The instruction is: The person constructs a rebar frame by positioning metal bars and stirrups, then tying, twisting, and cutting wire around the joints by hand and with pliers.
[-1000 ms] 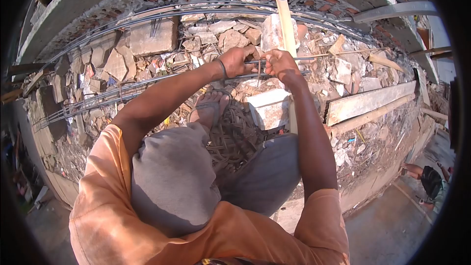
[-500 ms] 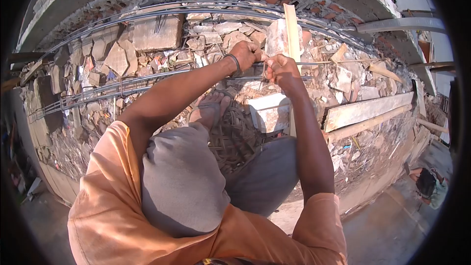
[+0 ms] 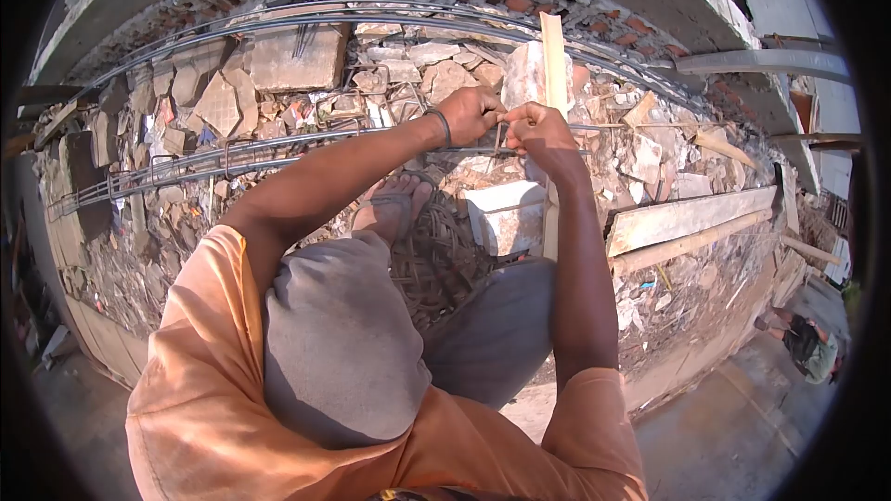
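left hand [image 3: 471,116]: out front over the broken grey-and-tan rubble [image 3: 455,81], black band [image 3: 444,128] on the wrist, fingers curled in; whether they're clamped on anything, i cannot tell.
right hand [image 3: 540,136]: right alongside, thumb and forefinger drawn together, tips close to the left hand's; what's pinched there is too small to make out.
thin rusty-brown rod stirrup [image 3: 501,136]: there it is, in between the two hands, just below the left fingertips, right beside the right fingers.
long grey steel bars [image 3: 278,141]: running from far left, behind the left forearm, to the hands, more stirrups looped around them.
pale yellow wooden strip [image 3: 553,60]: upright, just beyond the right hand.
white-faced block [image 3: 506,218]: below both hands.
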`<state>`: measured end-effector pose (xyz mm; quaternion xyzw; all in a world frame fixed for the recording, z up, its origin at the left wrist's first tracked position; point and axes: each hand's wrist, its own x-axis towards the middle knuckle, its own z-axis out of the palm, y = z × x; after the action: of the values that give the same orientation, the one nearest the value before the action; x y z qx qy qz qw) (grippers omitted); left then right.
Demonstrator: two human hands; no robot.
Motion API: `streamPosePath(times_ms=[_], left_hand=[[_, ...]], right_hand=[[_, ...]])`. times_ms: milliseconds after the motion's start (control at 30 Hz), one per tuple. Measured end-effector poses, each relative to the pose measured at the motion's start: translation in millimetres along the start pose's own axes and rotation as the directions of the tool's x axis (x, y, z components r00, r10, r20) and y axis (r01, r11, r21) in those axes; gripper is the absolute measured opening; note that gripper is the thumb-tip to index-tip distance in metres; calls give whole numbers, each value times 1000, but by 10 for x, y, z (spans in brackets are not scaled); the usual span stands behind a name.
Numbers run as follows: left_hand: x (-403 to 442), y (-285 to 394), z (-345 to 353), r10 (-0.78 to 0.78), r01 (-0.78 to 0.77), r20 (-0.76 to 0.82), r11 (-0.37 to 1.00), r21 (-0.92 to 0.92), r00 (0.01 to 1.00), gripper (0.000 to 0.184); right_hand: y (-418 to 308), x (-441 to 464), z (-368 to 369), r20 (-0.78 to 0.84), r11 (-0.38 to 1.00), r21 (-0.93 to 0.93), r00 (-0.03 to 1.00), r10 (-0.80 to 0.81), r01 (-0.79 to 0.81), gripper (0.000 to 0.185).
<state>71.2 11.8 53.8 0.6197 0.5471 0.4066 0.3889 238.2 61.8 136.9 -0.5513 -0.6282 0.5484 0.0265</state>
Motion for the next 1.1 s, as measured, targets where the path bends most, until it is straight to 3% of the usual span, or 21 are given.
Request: streamPosePath(times_ms=[67,167,267,400,467,500,600,667,767,867,933,1033,1100], left_hand=[[-71,111,21,-101,106,-76,993,56,992,11],[-110,240,34,-165,172,-71,979,107,984,11],[-185,196,118,99,-71,-169,984,163,981,12],[-31,119,71,-280,279,-5,958,-71,960,12],[54,99,0,-454,490,191,838,-242,870,12],[89,49,-22,-445,501,237,812,-299,864,13],[104,-86,-48,-390,532,371,706,-467,843,17],[94,-95,11,-417,538,357,751,-382,836,17],[90,-95,7,-440,527,303,782,-333,845,16],[71,-45,21,-453,526,272,770,-360,849,15],[57,34,5,-474,530,241,785,-320,847,13],[37,64,32,-497,539,211,763,-356,842,12],[55,52,38,-471,508,191,791,-341,861,11]], right_hand=[[-8,-1,-1,-61,990,-136,998,13,-21,18],[-118,-49,9,-118,970,-204,987,108,-131,18],[-76,-10,41,-44,945,-327,998,-50,32,17],[-204,159,-3,22,823,-497,952,-305,275,15],[-69,425,-70,53,862,-420,956,-287,283,13],[-100,479,-89,67,879,-381,957,-282,286,12],[-136,595,-141,85,975,-224,996,18,2,9],[-104,643,-163,121,975,-164,978,169,-148,9],[-247,575,-205,84,908,-298,940,332,-294,10],[-236,499,-194,72,890,-354,940,332,-287,12],[-105,542,-190,168,830,-558,981,101,10,15],[-147,404,-155,172,804,-591,983,60,54,22],[-363,210,-187,127,867,-473,961,245,-159,23]])
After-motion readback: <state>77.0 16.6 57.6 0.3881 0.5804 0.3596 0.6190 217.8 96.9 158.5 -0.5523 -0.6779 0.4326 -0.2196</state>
